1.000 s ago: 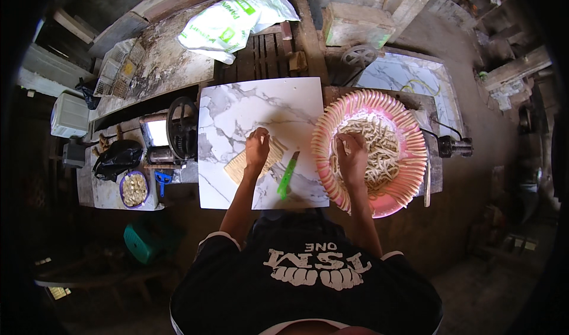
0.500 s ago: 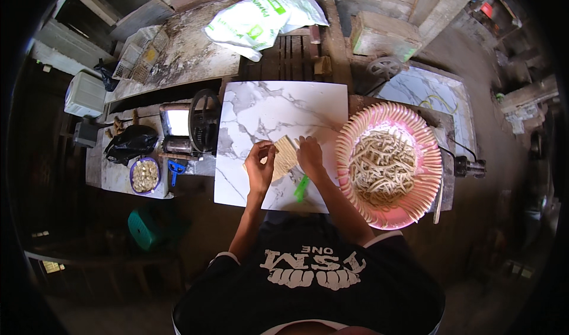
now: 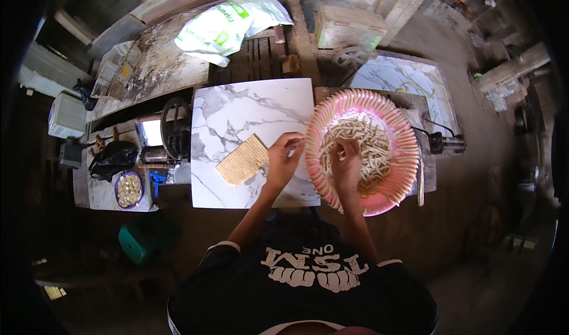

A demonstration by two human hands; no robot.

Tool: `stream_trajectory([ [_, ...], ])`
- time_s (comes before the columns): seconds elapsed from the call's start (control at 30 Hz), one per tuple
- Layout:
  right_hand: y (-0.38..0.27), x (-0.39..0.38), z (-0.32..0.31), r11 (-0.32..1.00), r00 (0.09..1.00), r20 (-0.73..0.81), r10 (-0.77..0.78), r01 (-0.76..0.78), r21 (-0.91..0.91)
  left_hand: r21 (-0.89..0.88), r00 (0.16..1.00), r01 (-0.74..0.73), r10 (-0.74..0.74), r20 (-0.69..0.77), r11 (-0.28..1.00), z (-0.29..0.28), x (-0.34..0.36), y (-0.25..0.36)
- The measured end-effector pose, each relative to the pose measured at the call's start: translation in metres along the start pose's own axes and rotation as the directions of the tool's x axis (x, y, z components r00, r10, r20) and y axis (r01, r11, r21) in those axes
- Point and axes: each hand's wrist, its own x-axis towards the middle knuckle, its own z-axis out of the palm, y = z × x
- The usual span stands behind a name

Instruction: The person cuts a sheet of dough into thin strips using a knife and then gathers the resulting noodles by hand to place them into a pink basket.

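Right hand moved over pink basin; grip unclear.

The camera is looking down from the person's head — the left of a side-by-side fisheye pair — and is facing the board. The shirt is filling the lower middle, nearest the lens; the left hand and right hand are showing farther out, the sack farther still. Straight edges are bending toward the dark rim.

White sack, black plastic bag
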Motion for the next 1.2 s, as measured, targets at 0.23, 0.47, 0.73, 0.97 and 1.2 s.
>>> stream_trajectory([
  [0.23,-0.002,-0.007,0.004,0.980,0.983,-0.113,-0.145,0.127,-0.154,0.116,0.995,-0.091,0.095,-0.030,0.989,0.019,0.006,-0.016],
  [0.47,0.005,-0.019,0.109,0.962,0.872,0.408,-0.271,0.255,0.095,0.433,0.958,0.196,-0.078,-0.275,0.880,-0.069,-0.026,-0.045],
  [0.73,0.038,-0.011,0.152,0.919,0.706,0.636,-0.313,0.395,0.014,0.415,0.900,0.319,-0.135,-0.415,0.852,-0.103,-0.048,-0.056],
  [0.97,0.045,0.009,0.148,0.950,0.634,0.729,-0.258,0.303,0.073,0.369,0.916,0.288,-0.143,-0.374,0.884,-0.091,-0.037,-0.052],
  [1.2,0.055,0.016,0.158,0.957,0.676,0.695,-0.247,0.284,0.064,0.364,0.923,0.271,-0.134,-0.360,0.891,-0.085,-0.029,-0.050],
])
